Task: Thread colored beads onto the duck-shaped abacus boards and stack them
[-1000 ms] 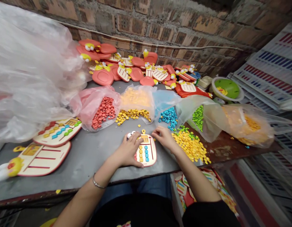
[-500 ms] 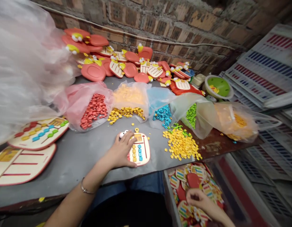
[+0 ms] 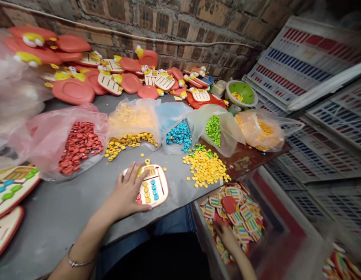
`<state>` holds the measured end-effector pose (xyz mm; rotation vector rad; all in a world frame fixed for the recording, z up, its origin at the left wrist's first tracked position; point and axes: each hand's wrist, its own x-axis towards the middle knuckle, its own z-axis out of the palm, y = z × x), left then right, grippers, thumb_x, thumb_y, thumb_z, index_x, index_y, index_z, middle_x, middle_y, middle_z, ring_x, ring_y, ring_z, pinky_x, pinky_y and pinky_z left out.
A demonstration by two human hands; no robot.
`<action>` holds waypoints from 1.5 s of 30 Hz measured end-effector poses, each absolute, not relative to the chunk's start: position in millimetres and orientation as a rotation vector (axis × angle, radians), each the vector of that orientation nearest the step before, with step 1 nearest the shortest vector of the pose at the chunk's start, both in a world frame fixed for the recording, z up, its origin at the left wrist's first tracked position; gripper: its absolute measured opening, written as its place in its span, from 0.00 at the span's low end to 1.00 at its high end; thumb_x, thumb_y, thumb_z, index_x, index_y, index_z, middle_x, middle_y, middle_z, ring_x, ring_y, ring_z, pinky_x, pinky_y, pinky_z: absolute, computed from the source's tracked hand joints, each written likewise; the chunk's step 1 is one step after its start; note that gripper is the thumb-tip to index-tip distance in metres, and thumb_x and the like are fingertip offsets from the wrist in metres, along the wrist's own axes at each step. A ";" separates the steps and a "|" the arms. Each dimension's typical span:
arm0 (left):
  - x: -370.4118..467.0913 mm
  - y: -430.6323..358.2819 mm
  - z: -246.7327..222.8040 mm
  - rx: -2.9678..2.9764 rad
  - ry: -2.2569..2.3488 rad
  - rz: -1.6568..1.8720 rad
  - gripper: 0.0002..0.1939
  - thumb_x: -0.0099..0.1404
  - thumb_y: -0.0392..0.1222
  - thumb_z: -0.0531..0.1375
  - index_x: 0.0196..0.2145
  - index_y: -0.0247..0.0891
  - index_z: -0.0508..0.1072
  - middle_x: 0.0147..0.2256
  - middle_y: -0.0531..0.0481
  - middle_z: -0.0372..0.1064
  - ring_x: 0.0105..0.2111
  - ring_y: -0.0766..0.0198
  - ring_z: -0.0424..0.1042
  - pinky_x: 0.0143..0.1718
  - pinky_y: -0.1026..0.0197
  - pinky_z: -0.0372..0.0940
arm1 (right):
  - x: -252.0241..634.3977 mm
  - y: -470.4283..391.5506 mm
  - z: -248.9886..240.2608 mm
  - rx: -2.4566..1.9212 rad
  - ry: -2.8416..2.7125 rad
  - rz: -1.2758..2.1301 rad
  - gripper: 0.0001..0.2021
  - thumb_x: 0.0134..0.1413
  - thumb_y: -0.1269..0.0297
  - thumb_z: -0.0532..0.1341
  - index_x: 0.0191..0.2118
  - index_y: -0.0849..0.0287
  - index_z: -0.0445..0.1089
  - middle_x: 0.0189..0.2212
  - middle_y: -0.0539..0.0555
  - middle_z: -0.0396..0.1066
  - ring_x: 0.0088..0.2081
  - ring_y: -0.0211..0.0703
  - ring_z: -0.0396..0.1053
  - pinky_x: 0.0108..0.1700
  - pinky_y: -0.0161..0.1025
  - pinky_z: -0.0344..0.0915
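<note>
A cream toy board (image 3: 158, 182) with a red rim lies on the grey table, with red, yellow and blue beads in rows on its face. Across its left side is my left hand (image 3: 122, 194), fingers along the top and thumb at the lower edge, gripping it. The red row is partly hidden by the hand. My right hand (image 3: 224, 233) is low over the crate (image 3: 201, 229) of beaded boards, its fingers blurred; whether it holds anything cannot be made out. To the board's right lies a pile of yellow beads (image 3: 208, 169).
Behind the board stand open bags of red beads (image 3: 78, 147), dark yellow beads (image 3: 130, 142), blue beads (image 3: 178, 134) and green beads (image 3: 213, 128). Red toy boards (image 3: 73, 87) are heaped by the brick wall. More boards (image 3: 11, 190) lie at the left edge.
The view has shifted, so the table items appear further left. My left hand remains on the board. My right hand has moved further in over the crate and its fingers are now blurred.
</note>
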<state>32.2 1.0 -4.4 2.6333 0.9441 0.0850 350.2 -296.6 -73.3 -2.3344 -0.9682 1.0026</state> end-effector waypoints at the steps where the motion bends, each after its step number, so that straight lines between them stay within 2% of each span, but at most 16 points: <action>1: 32.3 1.2 -4.4 2.638 0.945 0.080 0.57 0.49 0.70 0.63 0.68 0.41 0.47 0.69 0.35 0.34 0.67 0.34 0.32 0.61 0.31 0.39 | 362.3 -279.0 -63.0 -2.321 -0.973 0.842 0.10 0.57 0.56 0.59 0.31 0.53 0.74 0.33 0.58 0.75 0.38 0.57 0.72 0.42 0.53 0.69; 3: 32.3 1.5 -4.5 2.641 0.940 0.075 0.58 0.48 0.71 0.63 0.67 0.40 0.47 0.69 0.34 0.34 0.67 0.34 0.31 0.61 0.30 0.37 | 381.9 -234.8 -34.8 -2.147 -1.042 0.527 0.11 0.57 0.55 0.58 0.34 0.55 0.73 0.34 0.58 0.75 0.38 0.56 0.72 0.42 0.51 0.69; 7: 32.2 2.4 -3.4 2.615 0.917 0.082 0.57 0.48 0.71 0.63 0.67 0.41 0.47 0.69 0.34 0.35 0.67 0.35 0.32 0.61 0.30 0.35 | 393.7 -127.7 16.6 -1.953 -1.344 0.218 0.11 0.59 0.58 0.57 0.39 0.58 0.72 0.38 0.58 0.74 0.40 0.49 0.71 0.43 0.44 0.67; 9: 32.4 2.9 -2.0 2.590 0.915 0.081 0.57 0.48 0.70 0.64 0.66 0.42 0.48 0.69 0.35 0.35 0.67 0.34 0.32 0.62 0.31 0.35 | 388.8 -81.3 23.9 -2.031 -1.576 0.132 0.09 0.57 0.62 0.59 0.41 0.59 0.73 0.40 0.59 0.74 0.44 0.50 0.69 0.47 0.45 0.64; 13: 33.3 3.8 1.6 2.548 0.917 0.084 0.57 0.46 0.70 0.65 0.66 0.42 0.49 0.68 0.35 0.37 0.67 0.34 0.34 0.62 0.31 0.36 | 376.6 -33.0 12.2 -2.262 -1.856 0.051 0.05 0.53 0.69 0.62 0.37 0.59 0.74 0.36 0.60 0.73 0.43 0.52 0.67 0.45 0.44 0.62; 17: 34.6 4.6 4.9 2.538 0.919 0.067 0.58 0.45 0.69 0.66 0.66 0.41 0.50 0.68 0.35 0.37 0.67 0.35 0.34 0.62 0.32 0.36 | 363.4 -34.2 6.7 -2.005 -1.792 0.081 0.06 0.56 0.72 0.58 0.36 0.59 0.73 0.36 0.57 0.70 0.40 0.48 0.68 0.42 0.42 0.64; 20: 35.1 4.8 6.6 2.538 0.926 0.031 0.58 0.45 0.69 0.66 0.65 0.40 0.51 0.68 0.35 0.36 0.67 0.35 0.33 0.62 0.31 0.36 | 336.2 -41.7 12.6 -1.711 -1.753 0.154 0.07 0.59 0.71 0.56 0.37 0.58 0.73 0.37 0.56 0.69 0.40 0.46 0.68 0.43 0.42 0.65; 24: 35.2 4.2 6.4 2.548 0.925 0.054 0.59 0.45 0.67 0.68 0.66 0.41 0.49 0.69 0.35 0.36 0.67 0.35 0.34 0.62 0.32 0.37 | 282.0 -36.9 14.5 -1.496 -1.913 0.369 0.09 0.60 0.74 0.56 0.40 0.57 0.73 0.37 0.55 0.68 0.40 0.43 0.68 0.43 0.39 0.66; 26: 35.2 3.8 5.3 2.552 0.927 0.076 0.60 0.44 0.67 0.68 0.67 0.42 0.47 0.69 0.36 0.37 0.67 0.36 0.35 0.62 0.32 0.38 | 259.4 -29.1 10.4 -1.513 -2.016 0.426 0.09 0.60 0.75 0.56 0.39 0.58 0.73 0.35 0.53 0.68 0.37 0.41 0.68 0.41 0.37 0.66; 31: 35.3 3.7 1.1 2.566 0.943 0.086 0.61 0.42 0.67 0.68 0.67 0.42 0.48 0.68 0.36 0.38 0.67 0.36 0.36 0.62 0.33 0.38 | 240.3 -22.6 7.4 -1.720 -2.136 0.269 0.08 0.59 0.76 0.57 0.32 0.61 0.72 0.31 0.54 0.67 0.35 0.43 0.65 0.37 0.38 0.63; 36: 35.4 3.8 -0.9 2.569 0.961 0.100 0.59 0.43 0.66 0.68 0.66 0.41 0.49 0.68 0.36 0.38 0.67 0.37 0.37 0.62 0.33 0.38 | 274.9 -40.7 25.7 -1.403 -2.123 0.715 0.06 0.58 0.74 0.60 0.32 0.58 0.72 0.32 0.51 0.70 0.36 0.40 0.68 0.40 0.36 0.65; 39: 35.8 3.6 0.7 2.571 0.949 0.093 0.58 0.43 0.67 0.68 0.65 0.41 0.51 0.68 0.36 0.38 0.67 0.37 0.36 0.62 0.33 0.38 | 302.5 -43.5 21.6 -1.582 -1.896 0.550 0.06 0.58 0.74 0.60 0.37 0.59 0.73 0.36 0.54 0.71 0.40 0.43 0.69 0.45 0.40 0.66; 42: 35.9 3.6 1.9 2.579 0.949 0.080 0.57 0.44 0.67 0.67 0.65 0.40 0.52 0.68 0.35 0.38 0.67 0.37 0.35 0.62 0.33 0.38 | 313.6 -39.5 3.9 -1.698 -1.949 0.430 0.10 0.55 0.77 0.60 0.41 0.59 0.74 0.40 0.57 0.70 0.44 0.47 0.68 0.48 0.44 0.66; 45: 35.2 3.7 1.2 2.581 0.951 0.077 0.57 0.44 0.68 0.67 0.65 0.39 0.52 0.69 0.36 0.38 0.67 0.37 0.35 0.62 0.33 0.38 | 306.9 -37.6 -9.2 -1.700 -2.046 0.391 0.12 0.57 0.79 0.57 0.40 0.59 0.74 0.38 0.57 0.71 0.42 0.46 0.69 0.45 0.44 0.66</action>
